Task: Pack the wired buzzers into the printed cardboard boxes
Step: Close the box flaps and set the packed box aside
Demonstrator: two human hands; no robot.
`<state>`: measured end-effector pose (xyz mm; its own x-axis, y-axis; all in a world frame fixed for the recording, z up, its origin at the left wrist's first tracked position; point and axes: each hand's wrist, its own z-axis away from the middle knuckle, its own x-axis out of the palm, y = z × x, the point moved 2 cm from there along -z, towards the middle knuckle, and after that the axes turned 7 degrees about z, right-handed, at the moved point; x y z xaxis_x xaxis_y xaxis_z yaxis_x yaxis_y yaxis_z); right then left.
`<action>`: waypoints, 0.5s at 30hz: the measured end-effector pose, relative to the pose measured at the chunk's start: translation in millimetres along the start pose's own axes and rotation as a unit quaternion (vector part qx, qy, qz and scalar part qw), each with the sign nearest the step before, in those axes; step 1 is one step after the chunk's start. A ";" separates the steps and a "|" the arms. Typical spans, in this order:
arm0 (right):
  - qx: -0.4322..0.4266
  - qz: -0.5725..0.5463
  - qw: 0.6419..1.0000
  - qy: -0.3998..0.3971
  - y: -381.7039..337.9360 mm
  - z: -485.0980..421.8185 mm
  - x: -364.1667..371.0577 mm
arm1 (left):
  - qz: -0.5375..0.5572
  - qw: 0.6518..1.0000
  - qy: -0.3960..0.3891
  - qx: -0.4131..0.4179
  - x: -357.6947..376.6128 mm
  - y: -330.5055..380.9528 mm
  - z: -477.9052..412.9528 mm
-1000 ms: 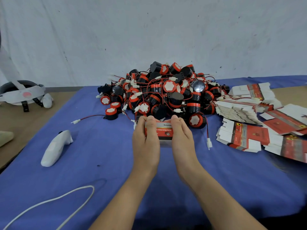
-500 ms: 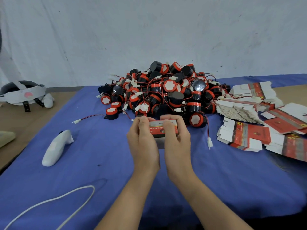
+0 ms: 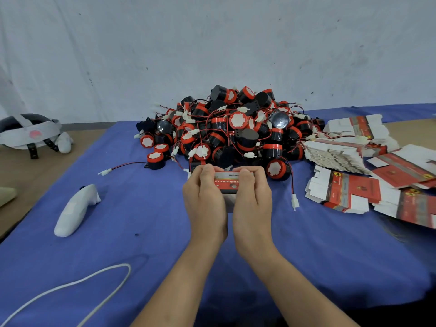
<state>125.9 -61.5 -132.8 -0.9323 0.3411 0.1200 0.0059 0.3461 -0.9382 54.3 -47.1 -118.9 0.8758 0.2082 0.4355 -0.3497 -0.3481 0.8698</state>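
A small red, white and black printed cardboard box is held between both hands just in front of the buzzer pile. My left hand grips its left side and my right hand grips its right side, fingers curled over the top edge. The box's contents are hidden. Behind it lies a big heap of black and red wired buzzers with white connectors. One buzzer lies apart at the left with its wire stretched out. Flat unfolded boxes lie in stacks at the right.
Blue cloth covers the table. A white handheld controller lies at the left, a white cable loops at the front left. A headset rests on the bare tabletop at far left. A white wall stands behind.
Both hands have drawn closer together on the box and turned it slightly, so the fingers now curl over its top edge. The rest has not moved.
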 end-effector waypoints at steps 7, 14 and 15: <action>-0.016 0.026 0.999 0.018 -5.1 -10.1 -5.6 | -0.049 0.997 -0.049 -0.025 4.6 -2.1 -2.9; 0.039 0.036 0.998 -0.028 2.0 -10.2 -8.8 | -0.112 0.993 -0.013 0.021 0.9 -5.7 -5.4; 0.034 0.037 0.998 -0.032 2.1 -9.7 -8.4 | -0.111 0.993 -0.006 0.027 0.5 -5.5 -6.1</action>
<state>137.3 -55.2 -132.6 -0.9517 0.3054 0.0307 0.0526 0.2607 -0.9640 54.6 -39.5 -122.0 0.9333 0.2747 0.2312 -0.1292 -0.3436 0.9302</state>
